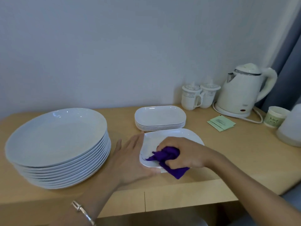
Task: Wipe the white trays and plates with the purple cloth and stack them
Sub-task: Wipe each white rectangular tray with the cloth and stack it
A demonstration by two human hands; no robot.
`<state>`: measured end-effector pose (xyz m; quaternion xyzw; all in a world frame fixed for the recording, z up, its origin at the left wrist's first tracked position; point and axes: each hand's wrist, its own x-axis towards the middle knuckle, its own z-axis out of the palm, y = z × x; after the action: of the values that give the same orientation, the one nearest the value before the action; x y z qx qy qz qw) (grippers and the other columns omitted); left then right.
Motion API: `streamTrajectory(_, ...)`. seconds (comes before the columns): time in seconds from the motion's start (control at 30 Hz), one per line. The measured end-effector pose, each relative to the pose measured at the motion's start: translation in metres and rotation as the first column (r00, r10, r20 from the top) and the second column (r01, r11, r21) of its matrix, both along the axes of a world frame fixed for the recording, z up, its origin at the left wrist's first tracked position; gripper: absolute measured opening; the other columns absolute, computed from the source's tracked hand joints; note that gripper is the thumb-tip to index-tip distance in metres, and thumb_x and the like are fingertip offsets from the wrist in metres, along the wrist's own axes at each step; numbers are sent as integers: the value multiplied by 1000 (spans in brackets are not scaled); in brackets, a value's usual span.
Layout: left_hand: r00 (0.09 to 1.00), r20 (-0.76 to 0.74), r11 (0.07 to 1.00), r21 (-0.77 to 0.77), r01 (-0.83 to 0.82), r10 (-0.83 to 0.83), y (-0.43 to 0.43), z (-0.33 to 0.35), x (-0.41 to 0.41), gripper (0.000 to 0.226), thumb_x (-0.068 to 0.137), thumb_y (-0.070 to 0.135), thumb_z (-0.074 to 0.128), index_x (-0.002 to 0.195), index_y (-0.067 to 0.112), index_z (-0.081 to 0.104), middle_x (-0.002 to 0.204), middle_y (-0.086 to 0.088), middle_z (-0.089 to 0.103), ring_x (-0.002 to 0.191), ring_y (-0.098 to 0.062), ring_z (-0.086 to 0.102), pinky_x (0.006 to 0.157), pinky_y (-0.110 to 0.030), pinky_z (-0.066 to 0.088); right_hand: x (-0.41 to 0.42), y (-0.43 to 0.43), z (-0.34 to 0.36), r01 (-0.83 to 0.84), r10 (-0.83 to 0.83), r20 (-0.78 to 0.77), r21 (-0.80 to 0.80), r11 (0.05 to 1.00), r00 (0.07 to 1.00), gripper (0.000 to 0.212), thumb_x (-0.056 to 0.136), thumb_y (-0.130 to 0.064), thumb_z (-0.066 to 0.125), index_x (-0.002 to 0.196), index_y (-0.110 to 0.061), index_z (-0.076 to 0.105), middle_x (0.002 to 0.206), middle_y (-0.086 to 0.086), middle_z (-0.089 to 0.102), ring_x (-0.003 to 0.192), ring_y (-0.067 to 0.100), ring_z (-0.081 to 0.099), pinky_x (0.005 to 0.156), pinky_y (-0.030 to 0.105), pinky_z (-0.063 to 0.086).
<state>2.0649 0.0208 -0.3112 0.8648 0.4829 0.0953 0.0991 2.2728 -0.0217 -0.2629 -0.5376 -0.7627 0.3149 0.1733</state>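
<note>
Right now the tray is tilted, its long axis running left-right, just in front of the tray stack. The left hand cradles its left edge on straight fingers. The right hand fists the cloth against it.

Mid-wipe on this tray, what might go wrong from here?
1. The tray seems tilted, propped on the left hand's straight fingers near the table's front edge. Hard rubbing by the right hand with the purple cloth might slide it off.
2. The left forearm lies close to the tall plate stack; a swing left might knock it.
</note>
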Motion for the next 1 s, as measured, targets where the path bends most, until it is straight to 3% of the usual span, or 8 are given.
streamTrajectory(0.1,989,-147,989,141,35,-14,-5,2,2,112,61,87,23,152,25,2,159,8,4,145,-8,1,118,-42,-2,27,-6,7,145,-152,85,87,986,985,33,76,-21,70,97,-43,58,105,-20,58,94,-1,56,77,12,47)
streamTrajectory(0.27,983,-152,941,306,146,-103,-8,-7,5,72,76,74,31,103,22,73,108,-5,69,109,-21,61,99,-44,33,37,-14,28,359,-293,-280,225,906,914,34,76,-8,69,91,-39,66,90,-18,66,83,2,61,69,11,45)
streamTrajectory(0.33,974,-209,926,342,162,-93,-9,6,4,83,82,80,10,97,29,74,106,3,71,111,-17,63,98,-43,29,30,-18,45,389,-266,-397,272,880,879,34,77,-6,67,89,-37,67,84,-17,68,76,-1,61,68,11,48)
streamTrajectory(0.4,983,-163,939,317,132,-83,-9,16,3,101,71,86,-8,121,34,63,132,14,57,134,-9,40,109,-38,17,23,-22,63,405,-221,-492,305,862,842,33,78,-4,67,88,-36,67,82,-16,69,72,0,62,66,13,50)
streamTrajectory(0.5,958,284,998,-52,-26,40,-7,31,0,78,78,81,18,130,35,54,125,7,63,124,-17,51,99,-30,37,17,-31,79,411,-164,-586,318,854,793,36,80,-2,66,89,-37,67,80,-17,69,72,1,63,64,19,55)
streamTrajectory(0.6,763,629,988,-73,-134,150,1,36,6,64,82,70,27,124,30,52,104,10,66,100,-14,59,86,-34,46,14,-36,80,399,-151,-583,323,858,798,36,80,-1,66,90,-35,67,80,-16,69,71,1,62,63,15,51)
streamTrajectory(0.77,717,576,909,-124,-398,392,19,27,23,42,98,50,28,104,16,50,96,-5,63,96,-31,59,78,-39,46,11,-25,50,422,-243,-463,336,842,853,34,75,-3,69,88,-35,65,84,-21,66,77,-6,59,69,5,43)
streamTrajectory(1.0,807,412,895,-51,-444,424,20,14,38,41,99,36,38,134,16,43,132,-6,49,122,-25,46,95,-38,41,-10,11,-22,229,-224,-66,462,857,972,38,77,-22,69,114,-25,64,111,-13,54,107,4,44,87,3,29)
